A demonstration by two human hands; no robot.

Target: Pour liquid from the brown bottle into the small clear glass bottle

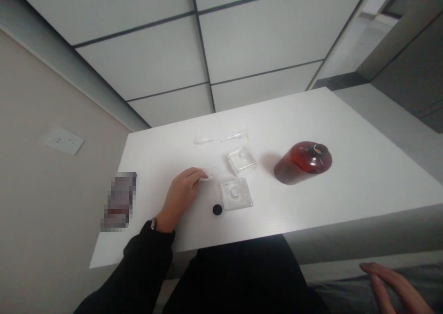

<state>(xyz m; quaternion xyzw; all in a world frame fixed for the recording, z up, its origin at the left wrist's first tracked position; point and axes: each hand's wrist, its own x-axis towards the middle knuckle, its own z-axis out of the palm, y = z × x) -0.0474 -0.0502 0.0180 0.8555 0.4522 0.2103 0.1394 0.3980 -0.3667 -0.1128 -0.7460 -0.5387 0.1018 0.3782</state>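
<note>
I am pinching a small clear plastic piece (208, 173) with my left hand (182, 196) beside the square clear dish (236, 193); my right hand (394, 286) is resting open, off the white table (363, 175); next calls for steady placing

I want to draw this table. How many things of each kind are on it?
Square clear dishes: 2
Clear droppers: 2
Brown bottle: 1
Black cap: 1
Blurred-out flat thing: 1
Total: 7, plus something small and clear, hard to make out, at the left hand.

A plain office-like room: white table (346, 134), tiled floor (155, 60), wall socket (64, 141).
</note>
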